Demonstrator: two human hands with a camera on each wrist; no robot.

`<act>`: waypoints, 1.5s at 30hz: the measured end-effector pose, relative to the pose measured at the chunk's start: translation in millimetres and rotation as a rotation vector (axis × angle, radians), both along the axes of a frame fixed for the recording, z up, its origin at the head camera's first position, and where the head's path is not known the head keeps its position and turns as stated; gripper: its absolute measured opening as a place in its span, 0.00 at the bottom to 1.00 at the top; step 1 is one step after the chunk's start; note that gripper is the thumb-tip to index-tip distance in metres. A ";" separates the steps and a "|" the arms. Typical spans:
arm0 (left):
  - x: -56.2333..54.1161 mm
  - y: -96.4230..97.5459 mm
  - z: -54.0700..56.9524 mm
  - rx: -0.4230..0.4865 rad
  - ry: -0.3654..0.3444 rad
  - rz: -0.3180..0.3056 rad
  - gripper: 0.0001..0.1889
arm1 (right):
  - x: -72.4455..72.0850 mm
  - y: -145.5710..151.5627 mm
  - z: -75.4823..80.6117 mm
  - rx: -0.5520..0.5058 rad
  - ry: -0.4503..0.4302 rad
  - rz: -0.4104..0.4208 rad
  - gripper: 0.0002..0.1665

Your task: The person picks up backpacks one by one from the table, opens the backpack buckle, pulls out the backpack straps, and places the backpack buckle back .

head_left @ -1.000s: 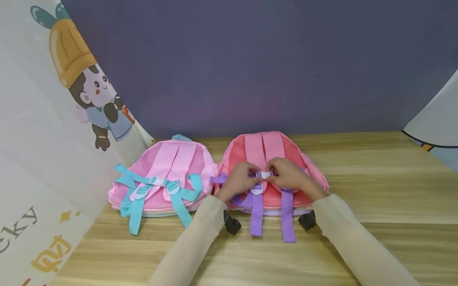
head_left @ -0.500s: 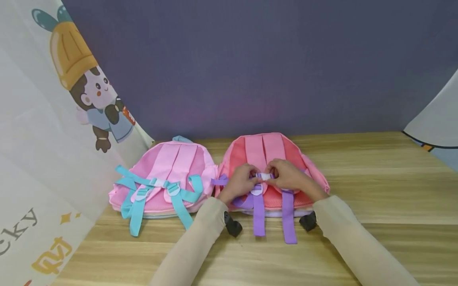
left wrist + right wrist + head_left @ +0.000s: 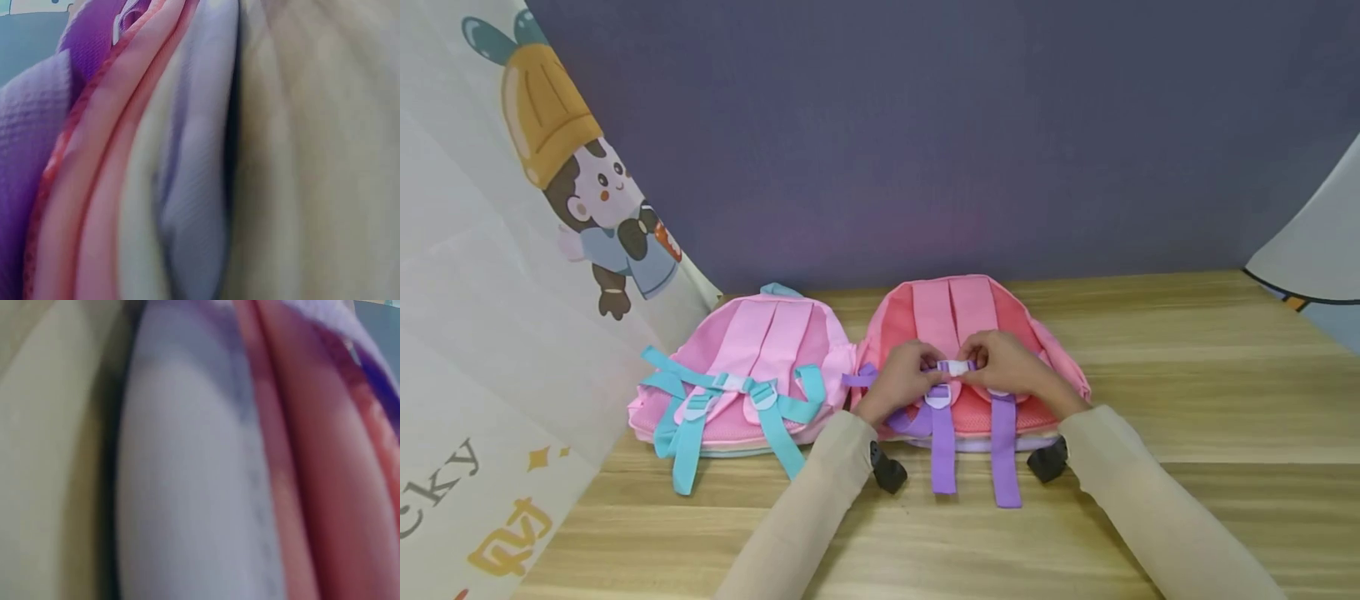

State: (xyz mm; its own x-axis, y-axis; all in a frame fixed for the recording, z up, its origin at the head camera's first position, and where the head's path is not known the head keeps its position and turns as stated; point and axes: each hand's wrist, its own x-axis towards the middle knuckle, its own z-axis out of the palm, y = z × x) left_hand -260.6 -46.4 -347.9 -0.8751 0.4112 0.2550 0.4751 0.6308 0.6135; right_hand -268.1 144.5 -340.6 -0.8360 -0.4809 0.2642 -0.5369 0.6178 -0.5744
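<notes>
A coral-pink backpack (image 3: 895, 312) lies back side up in the middle of the table, its purple straps (image 3: 1005, 458) hanging toward the front edge. Across its shoulder straps sits a white buckle (image 3: 957, 367) on purple webbing. From the left, my left hand (image 3: 901, 382) pinches the buckle's left end with thumb and fingers. My right hand (image 3: 1006, 365) pinches its right end. Fingertips partly cover both ends. The wrist views show neither hand, only the blurred lower edge of the backpack (image 3: 106, 187) and its lilac fabric (image 3: 187, 469) close up.
A light pink backpack (image 3: 748, 333) with turquoise straps (image 3: 685, 454) lies against the coral one on the left, its white buckle (image 3: 730, 382) across the front. Beneath both is a wooden table (image 3: 1187, 375). A dark panel (image 3: 962, 142) stands behind, a printed white curtain (image 3: 467, 317) at left.
Both hands stay at the white buckle with hardly any movement. One hanging purple strap end has shifted slightly to the right.
</notes>
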 end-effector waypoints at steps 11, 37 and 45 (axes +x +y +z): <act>1.8 11.4 0.1 -0.021 0.070 -0.002 0.08 | -3.2 5.9 -5.2 -0.105 -0.010 -0.078 0.07; 3.2 5.2 1.1 -0.039 0.091 -0.048 0.07 | -4.2 3.7 -12.0 -0.228 -0.016 -0.031 0.04; 4.1 4.4 -2.6 0.002 0.056 -0.026 0.06 | -4.2 4.6 -14.4 -0.237 -0.030 -0.034 0.04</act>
State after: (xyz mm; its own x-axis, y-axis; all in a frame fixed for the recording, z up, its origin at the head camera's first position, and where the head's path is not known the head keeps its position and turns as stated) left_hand -256.5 -41.9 -350.4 -0.8485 0.4330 0.3042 0.5250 0.6166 0.5867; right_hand -272.3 149.1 -355.0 -0.8598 -0.3797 0.3414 -0.4988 0.4816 -0.7206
